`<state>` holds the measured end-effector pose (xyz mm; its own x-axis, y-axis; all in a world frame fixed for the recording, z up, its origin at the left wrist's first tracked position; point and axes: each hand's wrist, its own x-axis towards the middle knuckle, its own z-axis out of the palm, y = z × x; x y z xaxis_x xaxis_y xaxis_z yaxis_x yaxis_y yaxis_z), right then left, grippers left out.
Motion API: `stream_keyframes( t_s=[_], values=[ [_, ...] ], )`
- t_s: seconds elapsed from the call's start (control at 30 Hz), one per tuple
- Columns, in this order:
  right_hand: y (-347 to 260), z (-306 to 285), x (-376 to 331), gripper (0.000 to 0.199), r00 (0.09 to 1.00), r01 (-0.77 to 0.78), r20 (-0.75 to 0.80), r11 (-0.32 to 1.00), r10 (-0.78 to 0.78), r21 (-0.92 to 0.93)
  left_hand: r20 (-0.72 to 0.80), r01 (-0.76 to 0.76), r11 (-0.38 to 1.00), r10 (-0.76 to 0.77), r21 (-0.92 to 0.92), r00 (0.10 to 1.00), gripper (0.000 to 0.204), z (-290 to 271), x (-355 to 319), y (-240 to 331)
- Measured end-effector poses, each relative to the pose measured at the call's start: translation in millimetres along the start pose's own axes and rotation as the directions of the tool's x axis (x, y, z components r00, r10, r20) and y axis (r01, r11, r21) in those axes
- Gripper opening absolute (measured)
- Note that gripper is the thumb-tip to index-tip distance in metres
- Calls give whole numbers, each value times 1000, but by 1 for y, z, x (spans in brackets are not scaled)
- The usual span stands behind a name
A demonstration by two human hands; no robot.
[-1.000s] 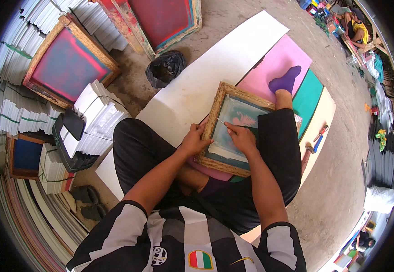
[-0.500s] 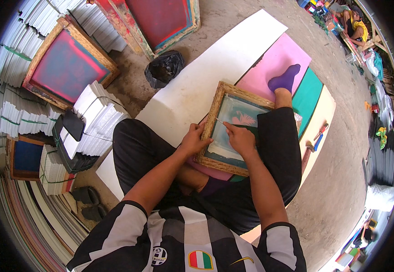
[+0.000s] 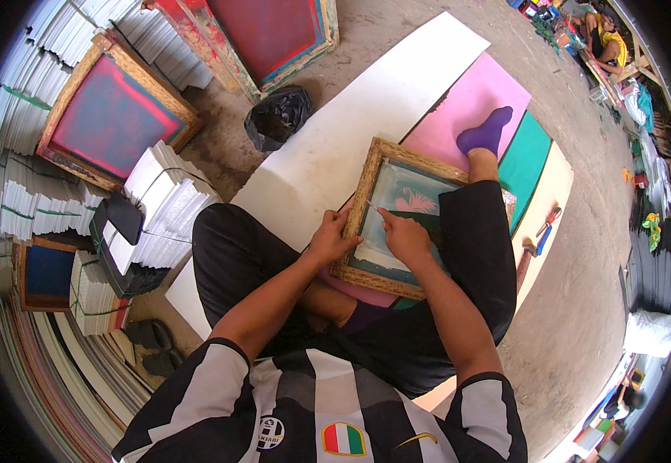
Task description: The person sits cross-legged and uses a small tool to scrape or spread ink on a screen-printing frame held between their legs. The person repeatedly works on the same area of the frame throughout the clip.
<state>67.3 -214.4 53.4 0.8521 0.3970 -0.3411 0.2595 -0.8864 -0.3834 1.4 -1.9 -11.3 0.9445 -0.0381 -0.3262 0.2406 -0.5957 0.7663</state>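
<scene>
A wooden screen-printing frame [image 3: 367, 179] rests tilted across my lap, between my bent legs. Its blue-grey mesh [image 3: 385, 185] carries a pale pink leaf-like shape. My left hand [image 3: 329, 238] is closed around the frame's left bar, thumb on top and the other fingers partly hidden beneath. Over the mesh, my right hand [image 3: 407, 239] pinches a thin, light-coloured tool [image 3: 375, 207]; its exact kind is too small to make out. The tool's tip points at the inner edge of the left bar, near my left hand.
White, pink, green and cream sheets [image 3: 524, 166] lie under me. Pliers [image 3: 549, 220] and a hammer [image 3: 526, 258] lie at right. A black plastic bag [image 3: 278, 118], more printing frames [image 3: 119, 116] and bundled white stacks [image 3: 169, 197] stand at left. Another person [image 3: 605, 46] sits far right.
My right hand has shifted slightly left with the tool. My left hand keeps its hold, and the frame stays almost in place.
</scene>
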Motion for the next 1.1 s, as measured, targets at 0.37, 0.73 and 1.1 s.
stream_keyframes(
  t_s=[0.37, 0.73, 1.1],
  values=[
    [8, -19, -2, 41, 997, 79, 17, 997, -80, 26, -31, -37, 998, 36, -52, 999, 90, -5, -2, 1],
    [33, 2, 19, 39, 959, -215, 283, 709, 23, 671, -38, -42, 999, 42, 0, 998, 91, 0, 0, -7],
    [54, 36, 20, 39, 970, 238, -158, 873, -187, 425, -31, -48, 999, 48, -11, 998, 90, 1, 1, -1]
  ],
)
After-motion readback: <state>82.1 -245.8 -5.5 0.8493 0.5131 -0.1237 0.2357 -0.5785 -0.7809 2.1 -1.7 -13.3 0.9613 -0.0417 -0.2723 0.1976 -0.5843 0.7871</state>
